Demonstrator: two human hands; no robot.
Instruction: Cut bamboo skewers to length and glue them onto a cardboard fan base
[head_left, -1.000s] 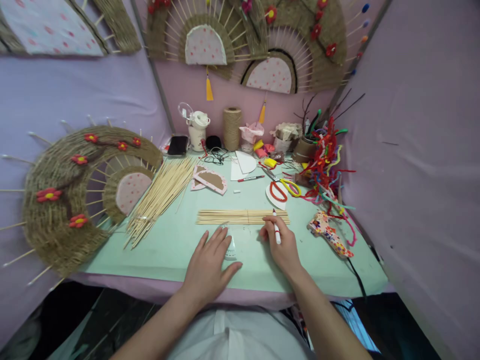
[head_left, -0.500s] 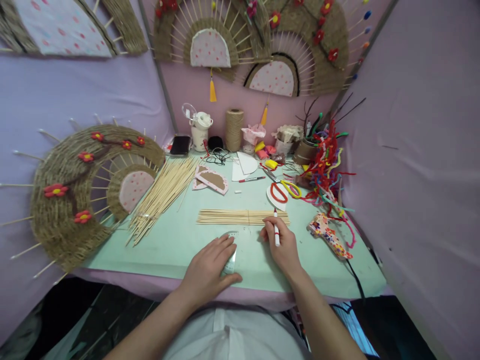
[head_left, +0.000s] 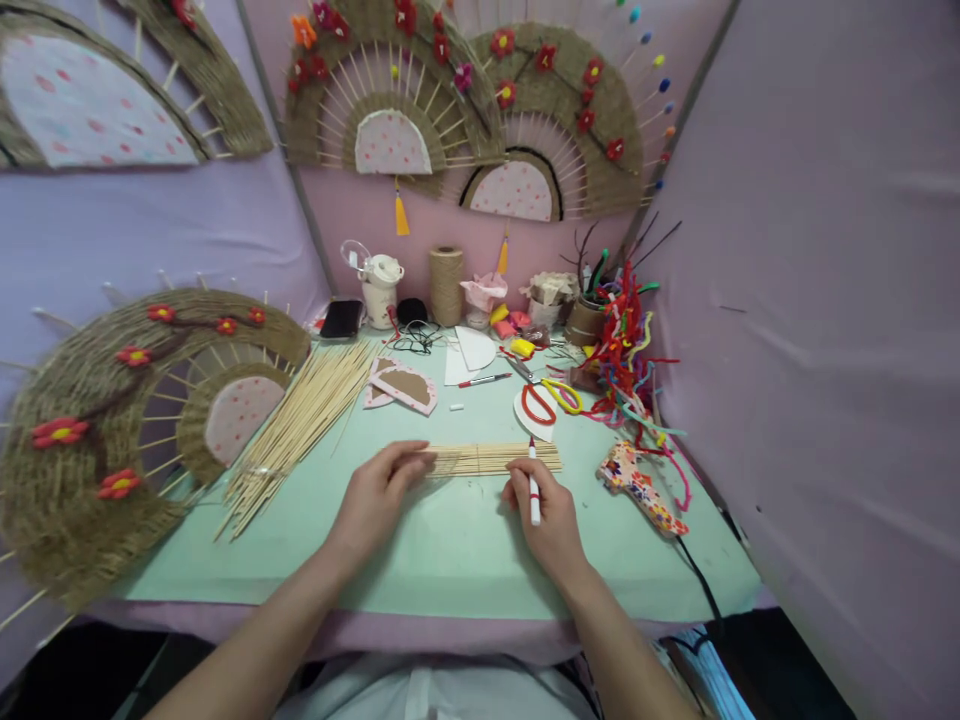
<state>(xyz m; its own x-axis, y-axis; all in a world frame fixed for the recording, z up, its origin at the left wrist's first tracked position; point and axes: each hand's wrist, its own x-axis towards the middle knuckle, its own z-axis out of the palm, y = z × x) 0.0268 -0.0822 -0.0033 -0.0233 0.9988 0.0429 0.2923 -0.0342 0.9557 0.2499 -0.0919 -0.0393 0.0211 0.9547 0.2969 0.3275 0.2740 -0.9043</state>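
Note:
A row of thin bamboo sticks [head_left: 495, 460] lies side by side across the middle of the table, with a dark line across it. At its left end my left hand [head_left: 382, 490] has its thumb and fingers closed on a clear ruler [head_left: 448, 463], which lies over the sticks and is hard to make out. My right hand [head_left: 551, 510] grips a white marker [head_left: 534, 490] with red bands, its dark red tip pointing up and away from me. The fingers of this hand are close to the near edge of the sticks.
A bundle of sticks [head_left: 300, 430] lies left, beside a twine-woven fan [head_left: 90, 480]. Behind are scissors [head_left: 538, 402], a pen [head_left: 484, 380], cardboard pieces [head_left: 405, 386] and a twine spool [head_left: 447, 287]. Pipe cleaners [head_left: 622, 330] and a flowered glue gun [head_left: 641, 490] are right.
My left hand has lifted the clear ruler from the table in front of me and carried it to the sticks' left end. My right hand still holds the marker. The view has shifted.

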